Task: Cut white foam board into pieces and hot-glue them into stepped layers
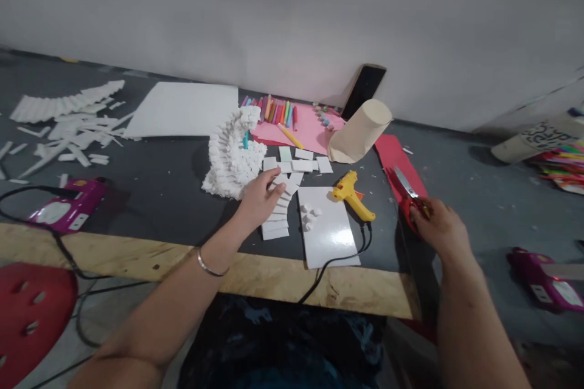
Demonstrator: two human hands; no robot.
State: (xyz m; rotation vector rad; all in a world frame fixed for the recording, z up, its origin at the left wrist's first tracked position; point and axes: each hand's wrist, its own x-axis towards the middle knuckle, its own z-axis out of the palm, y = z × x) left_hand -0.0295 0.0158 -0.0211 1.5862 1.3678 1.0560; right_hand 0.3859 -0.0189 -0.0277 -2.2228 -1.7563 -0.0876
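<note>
My left hand reaches over a row of small white foam strips laid on the dark board, its fingers curled on one strip. Just left of it stands a curved white foam stair model. My right hand is closed round the red handles of a pair of scissors, whose blades point away toward the wall. Between my hands lie a white card with a few foam bits and a yellow glue gun.
A dark board on a wooden plank bears pink paper with coloured markers, a rolled cream tube, a white sheet and foam offcuts. Purple devices lie left and right. A red stool sits lower left.
</note>
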